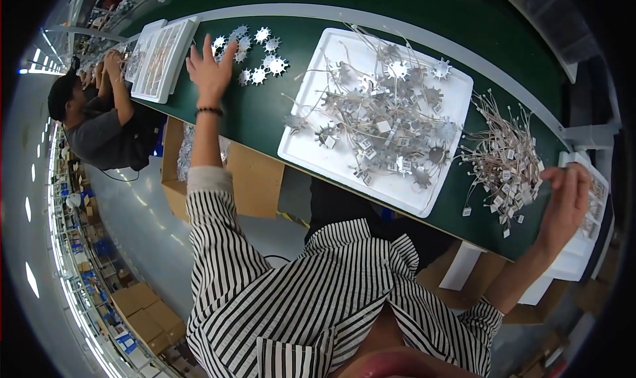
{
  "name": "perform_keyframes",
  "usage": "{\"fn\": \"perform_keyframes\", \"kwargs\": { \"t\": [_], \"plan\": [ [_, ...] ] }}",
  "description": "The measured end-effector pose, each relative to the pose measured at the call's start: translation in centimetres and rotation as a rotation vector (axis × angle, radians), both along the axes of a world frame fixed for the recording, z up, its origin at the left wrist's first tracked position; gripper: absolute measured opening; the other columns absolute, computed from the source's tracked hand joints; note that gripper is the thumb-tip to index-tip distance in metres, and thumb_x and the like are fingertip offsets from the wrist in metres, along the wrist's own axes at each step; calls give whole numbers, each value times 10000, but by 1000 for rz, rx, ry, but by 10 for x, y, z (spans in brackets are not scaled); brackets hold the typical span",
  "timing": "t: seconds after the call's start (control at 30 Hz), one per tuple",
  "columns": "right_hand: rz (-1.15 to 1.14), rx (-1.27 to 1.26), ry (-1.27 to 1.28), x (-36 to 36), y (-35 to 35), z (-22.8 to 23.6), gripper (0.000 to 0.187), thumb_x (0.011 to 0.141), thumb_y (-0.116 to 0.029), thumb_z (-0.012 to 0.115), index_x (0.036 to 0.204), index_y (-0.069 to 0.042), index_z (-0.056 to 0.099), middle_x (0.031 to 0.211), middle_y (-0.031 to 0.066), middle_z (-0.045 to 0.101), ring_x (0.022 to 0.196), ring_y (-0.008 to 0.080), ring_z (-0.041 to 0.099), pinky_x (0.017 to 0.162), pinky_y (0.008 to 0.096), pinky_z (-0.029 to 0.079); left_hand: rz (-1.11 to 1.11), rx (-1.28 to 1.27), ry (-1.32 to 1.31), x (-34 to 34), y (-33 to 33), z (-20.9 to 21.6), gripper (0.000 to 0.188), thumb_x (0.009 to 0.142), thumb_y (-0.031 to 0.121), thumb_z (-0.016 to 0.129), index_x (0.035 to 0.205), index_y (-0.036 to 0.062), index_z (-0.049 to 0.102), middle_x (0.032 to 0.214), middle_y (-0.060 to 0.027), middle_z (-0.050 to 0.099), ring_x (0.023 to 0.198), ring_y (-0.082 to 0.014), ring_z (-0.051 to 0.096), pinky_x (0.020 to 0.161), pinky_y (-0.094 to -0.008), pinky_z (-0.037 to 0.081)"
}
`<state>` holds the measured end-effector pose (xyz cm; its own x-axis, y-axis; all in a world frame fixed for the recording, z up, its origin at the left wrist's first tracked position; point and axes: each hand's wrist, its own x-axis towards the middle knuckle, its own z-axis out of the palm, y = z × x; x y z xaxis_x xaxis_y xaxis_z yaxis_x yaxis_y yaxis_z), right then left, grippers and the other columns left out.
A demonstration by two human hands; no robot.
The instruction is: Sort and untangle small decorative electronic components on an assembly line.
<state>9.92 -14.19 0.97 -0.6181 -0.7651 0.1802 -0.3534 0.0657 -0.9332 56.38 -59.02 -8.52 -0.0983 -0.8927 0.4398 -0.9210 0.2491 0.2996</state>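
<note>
My left hand (212, 76) is held open with fingers spread, beside a group of shiny star-shaped metal plates (258, 63) on the green table. Toward the table's right end my right hand (566, 202) has its fingers bent together; whether something small is in them is hidden. Just left of it lies a heap of thin pale wires with small white tags (507, 162). Between my hands a white foam tray (308, 136) carries a tangle of star-shaped plates with wires attached (397, 116).
White compartment trays (162, 60) stand at the far left, near a seated co-worker (106, 126). Another white tray (580, 245) sits past the right end. An open cardboard box (255, 186) is below the table's front edge. A pale rail (285, 9) borders the back.
</note>
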Motion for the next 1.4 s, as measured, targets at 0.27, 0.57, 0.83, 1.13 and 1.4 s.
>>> {"fn": "perform_keyframes", "kwargs": {
  "t": [0.27, 0.57, 0.83, 1.13, 1.4],
  "plan": [
    [-155, -246, -185, 34, -12, -1, 213, 1051, -135, 550, 1189, -1, 642, 724, -9, 530, 527, 33, 360, 469, 184, 337, -306, 109, -83, -2, -20, -32, 624, 926, 632, 556, 1388, 218, 621, 1461, -146, 550, 1372, -365, 463, 1168, -488, 309],
    [-158, -191, -221, 110, -56, 2, 229, 1048, -127, 545, 1205, 13, 637, 616, -66, 407, 499, 11, 273, 443, 178, 247, -451, -228, -132, -45, -50, -2, 508, 928, 477, 619, 1296, 130, 671, 1328, -139, 637, 1188, -345, 588, 1065, -450, 411],
    [-125, -97, -148, 151, -61, -6, 172, 1021, -68, 543, 1126, 8, 655, 657, -49, 483, 525, 30, 327, 472, 184, 262, -344, 192, 6, -49, -57, 27, 400, 827, 310, 773, 1134, 60, 717, 1045, -95, 720, 837, -262, 683, 760, -341, 541],
    [161, -279, 182, 227, -136, -7, 109, 904, 10, 662, 1005, -7, 700, 669, -21, 583, 526, 50, 415, 483, 189, 309, -672, 716, 1179, -65, 103, 75, 289, 937, 72, 701, 1196, -47, 653, 1009, -101, 685, 893, -152, 662, 779, -241, 557],
    [143, -400, 572, 250, -174, -17, 167, 770, 97, 691, 893, -15, 700, 660, 0, 609, 491, 82, 440, 450, 226, 338, -735, 790, 1395, -68, 162, 83, 306, 942, 36, 668, 1232, -56, 642, 1034, -112, 668, 905, -175, 660, 844, -277, 594]
  ]
}}
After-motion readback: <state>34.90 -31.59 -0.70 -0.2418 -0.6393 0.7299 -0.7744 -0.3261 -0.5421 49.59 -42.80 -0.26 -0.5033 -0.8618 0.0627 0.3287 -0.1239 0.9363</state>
